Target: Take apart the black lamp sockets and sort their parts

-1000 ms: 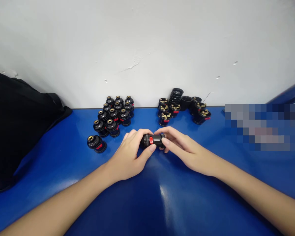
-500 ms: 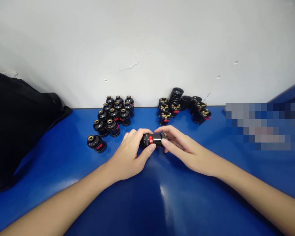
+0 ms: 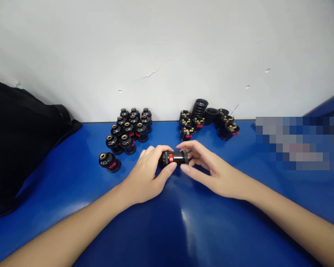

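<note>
A black lamp holder (image 3: 179, 157) with a red switch lies on its side just above the blue table. My left hand (image 3: 149, 172) is closed around its left end, thumb on the near side and fingers over the top. At the other end, a black ring collar faces my right hand (image 3: 208, 168). That hand's fingers and thumb are spread around the collar, the thumb apart from it; whether the hidden fingertips touch it I cannot tell. One capped lamp holder (image 3: 109, 162) with a brass top stands to the left of my left hand.
Several capped lamp holders (image 3: 129, 130) stand in rows at the back left. Socket bodies with bare brass contacts (image 3: 187, 133), a stack of black rings (image 3: 200, 108) and a black cup (image 3: 211, 116) are by the wall (image 3: 167, 55). Black cloth (image 3: 25, 148) covers the left side.
The fingers of my right hand have spread, and its thumb has come off the collar, which shows more now. My left hand keeps the lamp holder in the same place.
</note>
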A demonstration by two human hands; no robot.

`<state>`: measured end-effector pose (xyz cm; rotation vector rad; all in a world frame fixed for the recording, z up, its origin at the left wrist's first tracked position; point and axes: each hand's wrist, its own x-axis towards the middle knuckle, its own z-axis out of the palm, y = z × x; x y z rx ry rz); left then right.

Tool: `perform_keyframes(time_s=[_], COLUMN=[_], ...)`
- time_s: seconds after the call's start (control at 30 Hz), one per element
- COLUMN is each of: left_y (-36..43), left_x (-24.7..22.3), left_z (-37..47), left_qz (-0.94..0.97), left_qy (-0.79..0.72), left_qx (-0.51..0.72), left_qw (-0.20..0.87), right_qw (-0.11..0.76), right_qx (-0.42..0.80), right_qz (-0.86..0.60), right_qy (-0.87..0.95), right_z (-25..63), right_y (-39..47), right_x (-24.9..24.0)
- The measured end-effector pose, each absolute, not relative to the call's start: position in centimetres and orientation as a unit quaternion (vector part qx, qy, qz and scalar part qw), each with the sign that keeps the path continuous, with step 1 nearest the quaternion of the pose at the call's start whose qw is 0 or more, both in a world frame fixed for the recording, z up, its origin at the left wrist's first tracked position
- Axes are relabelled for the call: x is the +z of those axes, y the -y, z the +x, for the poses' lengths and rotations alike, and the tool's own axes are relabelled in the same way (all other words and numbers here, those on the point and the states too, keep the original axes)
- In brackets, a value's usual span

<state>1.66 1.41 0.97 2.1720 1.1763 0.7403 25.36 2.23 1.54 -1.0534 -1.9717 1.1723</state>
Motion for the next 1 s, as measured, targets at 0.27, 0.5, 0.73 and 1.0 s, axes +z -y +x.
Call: perform_keyframes(time_s=[0.27,0.5,0.73,1.0], left_y=[-1.32,-1.36,-1.39,-1.24], left_x=[0.87,0.96,1.07,1.38], left_z=[1.61,1.57,1.72,1.72], left_qz=[0.805,0.805,0.805,0.800], left_qy=[-0.446,-0.446,-0.451,-0.466], left_qx=[0.276,0.278,0.272,0.284], left_qw=[0.276,0.274,0.274,0.250], right_qw=[0.368,0.366,0.359,0.446], right_qx=[0.491,0.521,0.533,0.431], right_qz=[-0.381,-0.393,-0.402,-0.313], right_qy=[0.691,0.663,0.652,0.719], right_z=[25.38,25.23,25.21,25.28], right_y=[-2.47,-2.66,-2.75,-2.55], right_x=[0.89,1.09,1.17,0.94])
